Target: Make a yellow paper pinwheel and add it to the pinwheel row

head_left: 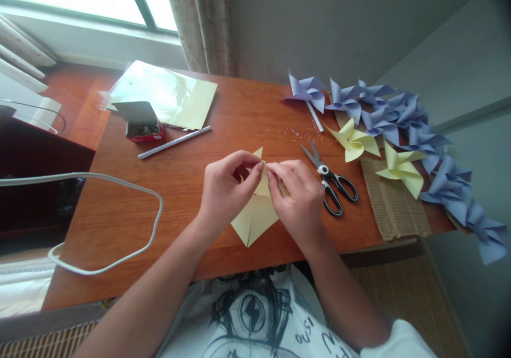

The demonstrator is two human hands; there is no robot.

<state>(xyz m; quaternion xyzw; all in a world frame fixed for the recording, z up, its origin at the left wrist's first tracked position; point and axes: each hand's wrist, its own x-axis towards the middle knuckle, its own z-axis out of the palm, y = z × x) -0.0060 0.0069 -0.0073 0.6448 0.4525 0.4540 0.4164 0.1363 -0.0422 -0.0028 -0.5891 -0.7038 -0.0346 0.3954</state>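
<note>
A square of yellow paper (pixel 255 217), slit in from its corners, lies on the table under both of my hands. My left hand (pixel 229 182) pinches part of it near its upper middle, thumb against forefinger. Right beside those fingertips, my right hand (pixel 297 190) is closed in a pinch on the same paper. The fingertips of the two hands almost meet, and what lies exactly between them is partly hidden. Scissors (pixel 329 180) with black and white handles rest partly open just right of my right hand.
Finished yellow pinwheels (pixel 353 141) and several purple pinwheels (pixel 383 118) line the right side on corrugated cardboard (pixel 393 204). At back left are an open red box (pixel 146 129), a rolled paper stick (pixel 173 142) and a yellow paper pack (pixel 167 94). A white cable (pixel 157 217) loops over the left edge.
</note>
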